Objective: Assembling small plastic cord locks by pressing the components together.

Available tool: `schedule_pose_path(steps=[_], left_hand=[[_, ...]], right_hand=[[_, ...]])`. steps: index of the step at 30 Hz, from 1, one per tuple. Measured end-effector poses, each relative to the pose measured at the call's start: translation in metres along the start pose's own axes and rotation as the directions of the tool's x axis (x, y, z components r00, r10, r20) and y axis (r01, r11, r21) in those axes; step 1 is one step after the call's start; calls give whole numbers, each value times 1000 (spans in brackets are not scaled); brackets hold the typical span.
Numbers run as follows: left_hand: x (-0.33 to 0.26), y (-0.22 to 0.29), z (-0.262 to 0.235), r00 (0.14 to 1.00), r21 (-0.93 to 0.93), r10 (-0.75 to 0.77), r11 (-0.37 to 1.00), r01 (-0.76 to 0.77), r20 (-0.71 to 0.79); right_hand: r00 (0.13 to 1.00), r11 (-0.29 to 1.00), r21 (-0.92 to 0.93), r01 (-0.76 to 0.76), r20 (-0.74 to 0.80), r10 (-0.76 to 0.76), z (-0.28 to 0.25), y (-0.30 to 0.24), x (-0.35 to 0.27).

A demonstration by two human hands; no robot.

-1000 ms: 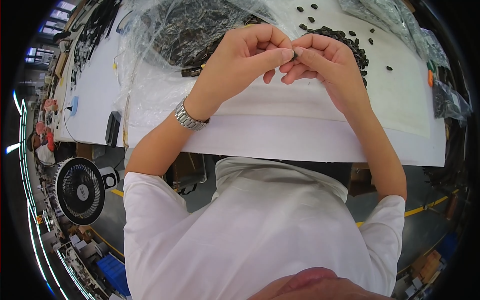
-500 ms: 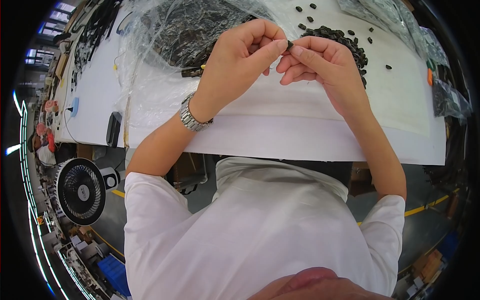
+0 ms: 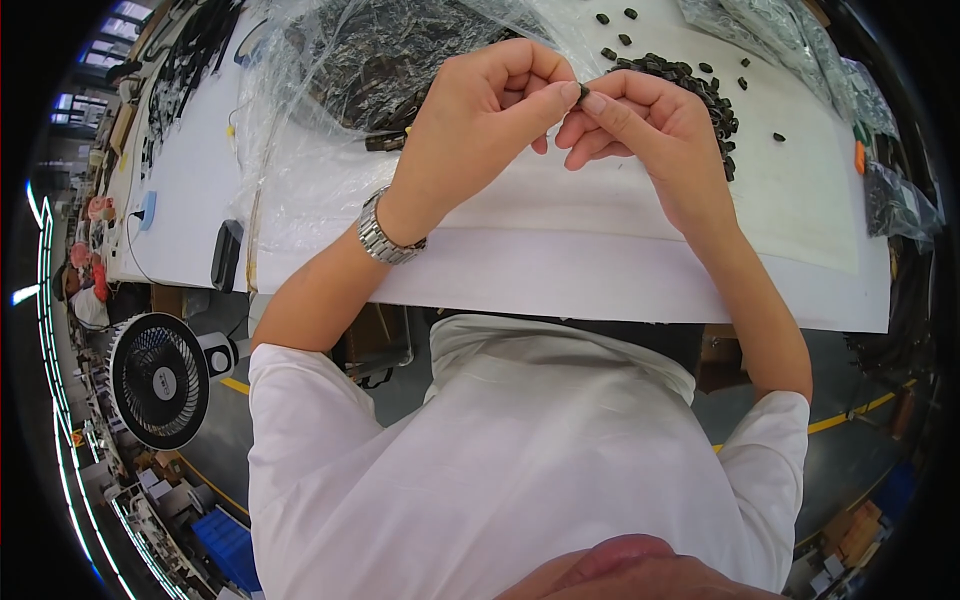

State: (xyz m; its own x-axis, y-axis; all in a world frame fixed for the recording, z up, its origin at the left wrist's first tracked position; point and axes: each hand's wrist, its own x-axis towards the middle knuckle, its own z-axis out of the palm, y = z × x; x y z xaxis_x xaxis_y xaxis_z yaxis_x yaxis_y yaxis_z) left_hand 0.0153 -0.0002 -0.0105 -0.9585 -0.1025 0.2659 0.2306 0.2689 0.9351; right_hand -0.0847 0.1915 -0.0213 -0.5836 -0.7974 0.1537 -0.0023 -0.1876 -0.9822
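Observation:
My left hand (image 3: 480, 125) and my right hand (image 3: 645, 125) meet fingertip to fingertip above the white table (image 3: 620, 280). Between them sits a small black part (image 3: 583, 93), pinched by the left thumb and forefinger and touched by the right fingers. A metal watch (image 3: 385, 232) is on my left wrist. Just beyond my right hand lies a heap of small black parts (image 3: 700, 85). Behind my left hand is a clear plastic bag (image 3: 380, 60) filled with dark pieces.
A few loose black parts (image 3: 615, 18) lie scattered at the far side. A black phone-like object (image 3: 226, 255) rests near the table's left front edge. More clear bags (image 3: 780, 30) sit at the far right. A floor fan (image 3: 158, 380) stands below left.
The fingertips have shifted slightly, and the small black part now shows between them. Both hands stay in about the same place.

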Motion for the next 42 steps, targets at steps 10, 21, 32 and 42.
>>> schedule_pose_path(steps=[10, 21, 32, 42], left_hand=[[0, -5, 6, 996, 265, 89, 960, -85, -3], [1, -1, 7, 998, -155, -43, 987, 48, 37], [7, -13, 6, 980, 227, 201, 954, -197, 8], [6, -7, 5, 1000, -9, 18, 1000, -18, 9]], right_hand=[[996, 997, 44, -61, -59, 64, -3, 1, 1], [979, 975, -186, 118, -141, -146, 12, -5, -8], [993, 974, 193, -114, 13, 114, -9, 0, 2], [990, 959, 247, -140, 43, 133, -14, 11, 4]])
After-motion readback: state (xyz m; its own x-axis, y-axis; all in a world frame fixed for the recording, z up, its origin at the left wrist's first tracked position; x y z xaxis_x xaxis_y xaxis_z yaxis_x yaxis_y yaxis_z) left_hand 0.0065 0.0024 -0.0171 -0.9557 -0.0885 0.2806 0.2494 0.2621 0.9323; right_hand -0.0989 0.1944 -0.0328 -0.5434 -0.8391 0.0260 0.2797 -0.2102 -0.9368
